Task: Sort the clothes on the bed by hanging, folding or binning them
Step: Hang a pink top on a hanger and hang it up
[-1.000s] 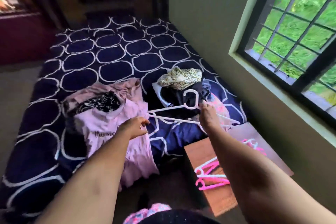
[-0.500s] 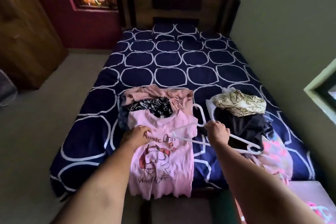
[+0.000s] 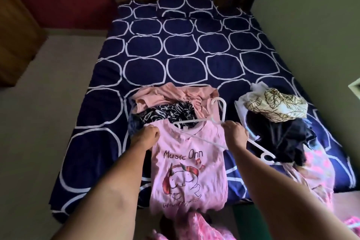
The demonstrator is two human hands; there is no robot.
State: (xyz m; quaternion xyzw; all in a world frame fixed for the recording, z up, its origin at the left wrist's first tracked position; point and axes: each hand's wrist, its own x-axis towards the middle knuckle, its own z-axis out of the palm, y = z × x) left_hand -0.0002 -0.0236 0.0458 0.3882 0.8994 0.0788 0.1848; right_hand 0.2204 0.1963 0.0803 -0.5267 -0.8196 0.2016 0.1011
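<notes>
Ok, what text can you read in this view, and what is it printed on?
"Music Onn": on the chest of the pink T-shirt, above its cartoon print.
A line below the cartoon print, starting with "W": too blurred to read.
Nothing else is legible.

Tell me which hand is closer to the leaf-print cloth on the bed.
Right. The right hand, gripping a white hanger, is just below-left of the leaf-print cloth; the left hand grips the pink T-shirt at its shoulder, farther left.
</notes>
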